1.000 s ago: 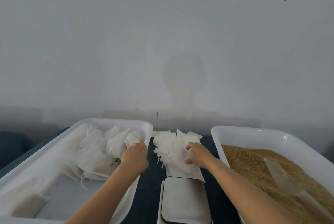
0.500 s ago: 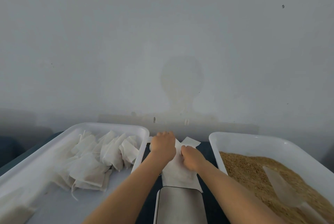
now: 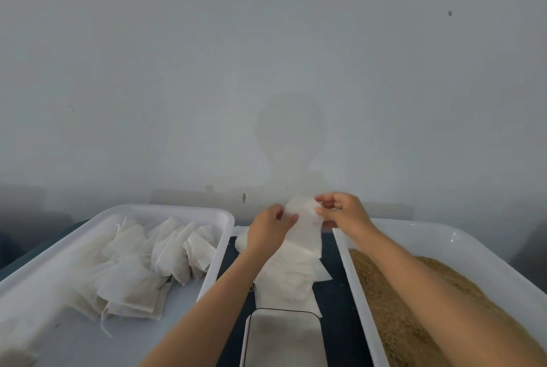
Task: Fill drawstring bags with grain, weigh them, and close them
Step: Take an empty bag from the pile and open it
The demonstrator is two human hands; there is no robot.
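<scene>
Both hands [image 3: 270,226] [image 3: 344,212] pinch one empty drawstring bag [image 3: 305,227] hanging lengthwise, mouth probably at 12 o'clock, grain tray [image 3: 444,236] at 3 o'clock.

Trays [image 3: 165,210]: two, white. Scale [image 3: 282,337]: one. Hands [image 3: 268,229]: two. Loose bags: heaped, number cannot be told.

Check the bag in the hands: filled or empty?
Empty. The bag hangs flat and limp between the left hand and right hand, no bulge; grain sits in its tray.
</scene>
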